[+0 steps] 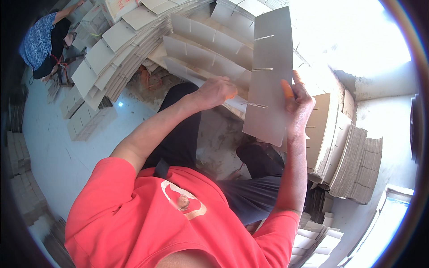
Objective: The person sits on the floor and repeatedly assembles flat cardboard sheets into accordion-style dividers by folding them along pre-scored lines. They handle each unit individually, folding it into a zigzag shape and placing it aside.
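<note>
My right hand is clamping the card, long axis near-upright, upper centre-right; left hand is sitting leftward, grip unclear.

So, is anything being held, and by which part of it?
The right hand holds a slotted cardboard strip by its right long edge; whether the left hand grips anything cannot be told.

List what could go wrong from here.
1. The right hand grips the card near one edge only, so it might twist, or bend at the slots cut in from the opposite edge.
2. The left hand is close to the thin upright strips; a bump could tip or shift them.
</note>
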Demonstrator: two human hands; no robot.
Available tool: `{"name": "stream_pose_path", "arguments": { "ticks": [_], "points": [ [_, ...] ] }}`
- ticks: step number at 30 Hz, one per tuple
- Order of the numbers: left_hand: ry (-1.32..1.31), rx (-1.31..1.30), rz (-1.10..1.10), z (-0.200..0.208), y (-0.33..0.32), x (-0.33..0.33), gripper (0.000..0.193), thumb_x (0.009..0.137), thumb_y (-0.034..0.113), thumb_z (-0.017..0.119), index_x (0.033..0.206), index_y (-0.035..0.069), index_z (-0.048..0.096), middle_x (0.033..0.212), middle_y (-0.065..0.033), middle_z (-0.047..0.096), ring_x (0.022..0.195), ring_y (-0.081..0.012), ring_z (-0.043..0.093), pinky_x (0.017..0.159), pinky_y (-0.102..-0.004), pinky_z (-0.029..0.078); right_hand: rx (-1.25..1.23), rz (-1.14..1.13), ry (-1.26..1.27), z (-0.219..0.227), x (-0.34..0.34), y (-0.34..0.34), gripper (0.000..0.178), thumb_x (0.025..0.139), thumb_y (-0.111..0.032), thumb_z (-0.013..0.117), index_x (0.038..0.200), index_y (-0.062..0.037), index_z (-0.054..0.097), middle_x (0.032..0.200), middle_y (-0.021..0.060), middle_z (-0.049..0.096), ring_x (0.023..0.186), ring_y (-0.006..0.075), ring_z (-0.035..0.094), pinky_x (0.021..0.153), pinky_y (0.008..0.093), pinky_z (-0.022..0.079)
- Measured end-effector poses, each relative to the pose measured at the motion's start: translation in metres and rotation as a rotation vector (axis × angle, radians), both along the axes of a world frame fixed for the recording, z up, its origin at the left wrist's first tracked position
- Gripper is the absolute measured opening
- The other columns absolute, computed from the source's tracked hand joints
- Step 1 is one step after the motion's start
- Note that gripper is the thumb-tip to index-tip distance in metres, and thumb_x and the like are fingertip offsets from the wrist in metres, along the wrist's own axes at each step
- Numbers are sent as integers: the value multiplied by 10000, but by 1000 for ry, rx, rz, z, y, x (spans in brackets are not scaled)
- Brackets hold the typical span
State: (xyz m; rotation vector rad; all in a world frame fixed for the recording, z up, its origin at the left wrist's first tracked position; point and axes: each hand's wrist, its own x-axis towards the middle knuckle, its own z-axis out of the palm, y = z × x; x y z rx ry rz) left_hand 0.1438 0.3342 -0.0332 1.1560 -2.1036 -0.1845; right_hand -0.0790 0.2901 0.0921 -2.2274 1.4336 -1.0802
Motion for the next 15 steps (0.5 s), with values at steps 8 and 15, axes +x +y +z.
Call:
{"name": "stream_pose_path", "arguments": {
  "ticks": [8, 15],
  "points": [
    [45, 15, -15, 7, -1, 0, 2, 712, 13, 587, 710, 14, 589, 647, -130, 563, 681, -294, 564, 608, -407, 470, 49, 23, 205, 9, 20, -13, 171, 836, 1, 663, 977, 95, 645, 1155, 185, 639, 808, 168, 665, 713, 285, 508],
    [33, 26, 23, 3, -5, 0, 11, 710, 24, 606, 718, 21, 612, 664, -115, 587, 697, -276, 589, 620, -392, 485, 297, 128, -64, -6, 34, -37, 375, 847, 48, 599, 1221, 29, 590, 1053, 241, 661, 816, 278, 667, 760, 301, 511]
  ]
}}
